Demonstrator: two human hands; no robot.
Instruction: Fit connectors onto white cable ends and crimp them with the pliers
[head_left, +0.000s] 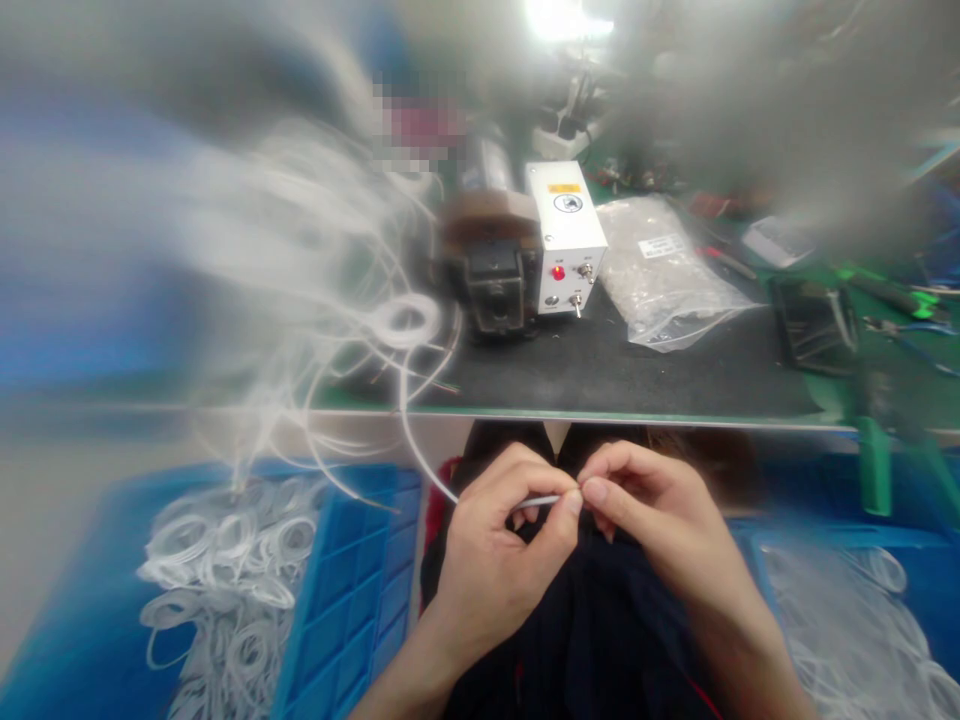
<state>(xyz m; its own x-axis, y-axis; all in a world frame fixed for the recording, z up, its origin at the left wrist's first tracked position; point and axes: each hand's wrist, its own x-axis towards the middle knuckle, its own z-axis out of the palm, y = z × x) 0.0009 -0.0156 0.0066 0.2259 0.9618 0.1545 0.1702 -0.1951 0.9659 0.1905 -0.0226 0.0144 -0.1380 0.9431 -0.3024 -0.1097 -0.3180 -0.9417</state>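
Above my lap, just in front of the table edge, my left hand (502,545) pinches a white cable (426,465) close to its end between thumb and index finger. The cable runs back from that hand up to the table, toward a coil (405,322) among a heap of white cables. My right hand (664,515) meets the left at the cable's tip, thumb and index finger closed together there. Its fingertips cover the tip, so the fine wires at the end can hardly be made out.
On the table's black mat (675,378) stand a dark machine (496,290) and a white switch box (568,235) with a red light. Beside them lies a clear plastic bag (671,275). Blue crates (341,600) with coiled cables flank my legs. Green-handled tools (892,295) lie right.
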